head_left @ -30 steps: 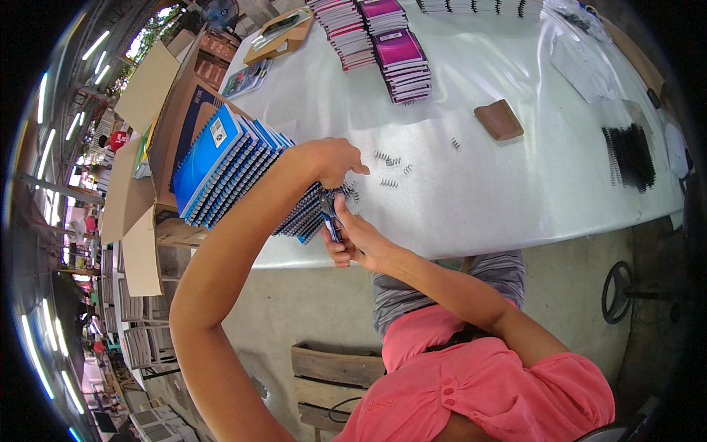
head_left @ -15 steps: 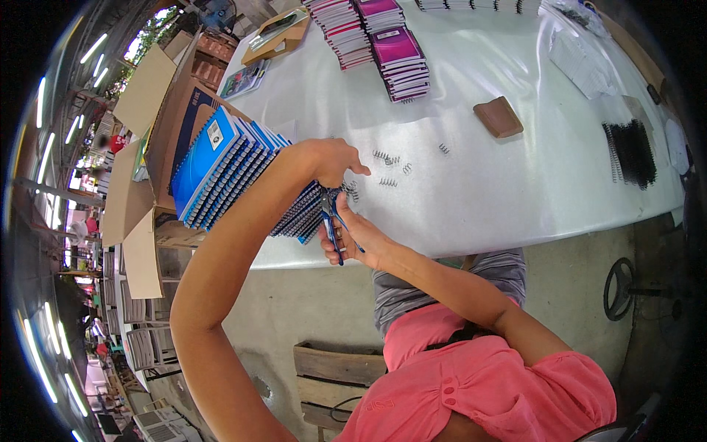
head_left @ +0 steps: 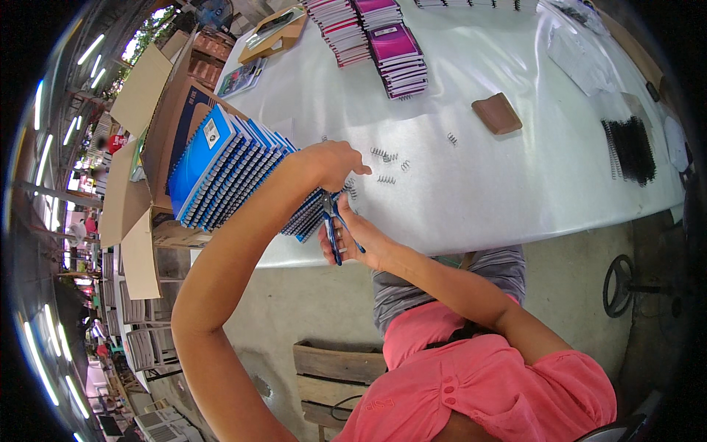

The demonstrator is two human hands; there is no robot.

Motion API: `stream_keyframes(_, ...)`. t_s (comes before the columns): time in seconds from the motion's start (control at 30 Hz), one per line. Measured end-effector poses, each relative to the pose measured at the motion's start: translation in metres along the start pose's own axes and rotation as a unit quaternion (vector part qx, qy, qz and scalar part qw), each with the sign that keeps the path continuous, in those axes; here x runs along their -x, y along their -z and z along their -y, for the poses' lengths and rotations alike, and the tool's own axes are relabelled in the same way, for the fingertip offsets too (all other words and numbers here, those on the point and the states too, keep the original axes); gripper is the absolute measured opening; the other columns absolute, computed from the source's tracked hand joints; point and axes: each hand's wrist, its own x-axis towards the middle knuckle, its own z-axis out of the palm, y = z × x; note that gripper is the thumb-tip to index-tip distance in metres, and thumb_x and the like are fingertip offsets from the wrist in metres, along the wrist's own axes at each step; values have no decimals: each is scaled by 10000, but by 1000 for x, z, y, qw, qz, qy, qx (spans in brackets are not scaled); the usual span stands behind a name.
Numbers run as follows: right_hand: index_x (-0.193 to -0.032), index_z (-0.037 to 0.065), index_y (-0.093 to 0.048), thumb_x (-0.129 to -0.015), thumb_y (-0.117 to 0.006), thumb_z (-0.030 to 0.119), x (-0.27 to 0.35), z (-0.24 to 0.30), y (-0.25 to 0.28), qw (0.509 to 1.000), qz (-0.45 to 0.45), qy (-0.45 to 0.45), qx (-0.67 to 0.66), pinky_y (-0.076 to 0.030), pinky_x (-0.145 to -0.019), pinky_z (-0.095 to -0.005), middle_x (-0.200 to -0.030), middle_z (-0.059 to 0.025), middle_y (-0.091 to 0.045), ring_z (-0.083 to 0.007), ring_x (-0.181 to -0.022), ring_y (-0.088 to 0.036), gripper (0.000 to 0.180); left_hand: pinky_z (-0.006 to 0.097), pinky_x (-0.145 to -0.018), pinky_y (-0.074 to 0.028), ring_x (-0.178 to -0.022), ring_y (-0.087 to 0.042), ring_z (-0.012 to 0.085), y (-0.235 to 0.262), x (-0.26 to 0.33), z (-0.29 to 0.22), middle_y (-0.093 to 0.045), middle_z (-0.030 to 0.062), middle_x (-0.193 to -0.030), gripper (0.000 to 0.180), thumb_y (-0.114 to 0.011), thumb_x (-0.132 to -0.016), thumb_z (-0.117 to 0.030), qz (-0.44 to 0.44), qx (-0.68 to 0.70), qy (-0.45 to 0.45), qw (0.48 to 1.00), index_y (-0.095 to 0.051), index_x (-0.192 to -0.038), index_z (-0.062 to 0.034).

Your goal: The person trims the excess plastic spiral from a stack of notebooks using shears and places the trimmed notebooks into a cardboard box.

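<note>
My right hand is wrapped around blue-handled pliers, jaws pointing up toward the spiral bindings. Just above, my left hand is curled over the end of a leaning row of blue spiral notebooks, one finger sticking out to the right. What its other fingers grip is hidden behind the hand. The notebooks' coils face me, and the near end of the row lies beside the pliers. Short cut coil pieces are scattered on the white table right of my hands.
An open cardboard box stands left of the notebooks. Stacks of magenta notebooks are at the back. A brown block and a bundle of black coils lie on the right. A wooden chair is below the table edge.
One loose coil piece has shifted a little right and farther away. Another coil piece now shows above my left hand. Both hands stay in nearly the same place.
</note>
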Motion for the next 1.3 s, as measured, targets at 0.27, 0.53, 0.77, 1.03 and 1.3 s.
stream_keyframes(0.27,-838,68,-528,-782,-259,833,0,2,-5,1000,17,-6,3,-462,-611,-344,-696,-56,-530,-202,-633,-538,813,364,-931,-474,-1154,-545,303,2,4,1,-574,135,-1247,696,-619,-690,36,22,26,21,999,-550,-1323,-243)
stream_keyframes(0.53,-790,62,-477,-776,-281,838,-4,0,2,997,26,-26,-60,-355,-527,-329,-594,-16,-379,-168,-514,-382,800,374,-887,-503,-1074,-600,308,0,-1,-1,-626,125,-1183,696,-620,-667,59,28,18,24,999,-576,-1297,-235)
stream_keyframes(0.77,-846,36,-525,-800,-266,813,4,-4,0,999,-27,-8,-16,-485,-628,-372,-702,-78,-541,-219,-639,-562,820,370,-899,-497,-1103,-583,301,2,0,-1,-632,125,-1172,709,-578,-655,98,7,37,15,999,-587,-1284,-230)
stream_keyframes(1.03,-830,46,-500,-790,-281,821,2,-3,2,1000,8,0,-24,-447,-580,-337,-670,-56,-497,-199,-592,-515,807,385,-883,-501,-1065,-603,318,-8,-8,4,-636,152,-1152,616,-612,-694,44,8,36,-8,999,-604,-1264,-189)
stream_keyframes(1.3,-745,70,-457,-788,-322,821,-2,-3,6,1000,-4,-9,-11,-360,-483,-314,-578,-13,-378,-155,-475,-389,764,378,-896,-486,-1047,-607,324,-11,-16,10,-648,153,-1130,600,-637,-662,43,62,51,46,996,-627,-1230,-151)
